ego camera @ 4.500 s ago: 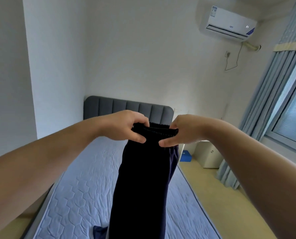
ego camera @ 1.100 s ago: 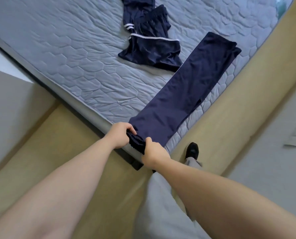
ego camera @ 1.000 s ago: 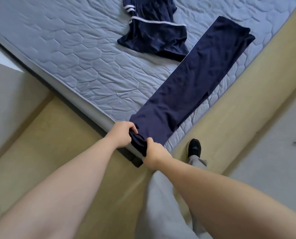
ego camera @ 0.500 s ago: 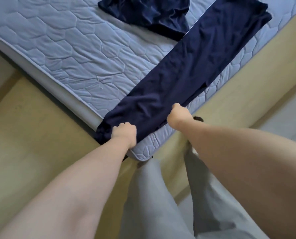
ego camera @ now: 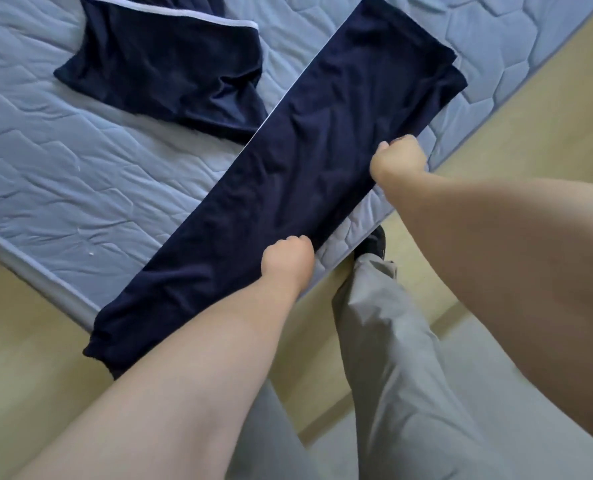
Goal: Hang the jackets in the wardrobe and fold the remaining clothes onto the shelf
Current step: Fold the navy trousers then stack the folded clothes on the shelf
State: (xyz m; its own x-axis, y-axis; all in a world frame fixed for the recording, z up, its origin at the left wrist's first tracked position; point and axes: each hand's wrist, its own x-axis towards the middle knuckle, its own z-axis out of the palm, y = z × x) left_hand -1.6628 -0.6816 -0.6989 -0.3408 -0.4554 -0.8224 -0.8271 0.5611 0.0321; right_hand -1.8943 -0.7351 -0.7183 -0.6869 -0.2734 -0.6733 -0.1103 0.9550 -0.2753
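Fingers [ego camera: 297,240] of left hand [ego camera: 287,261], right hand [ego camera: 399,162] grip trousers [ego camera: 305,161] on quilted mattress [ego camera: 80,174]; yellow floor [ego camera: 21,358]

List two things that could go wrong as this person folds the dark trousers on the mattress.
One end of the trousers hangs over the mattress corner; since the left hand and right hand grip only the near edge, that end might slide towards the floor. The striped garment lies against their far edge, so a fold across could catch it.
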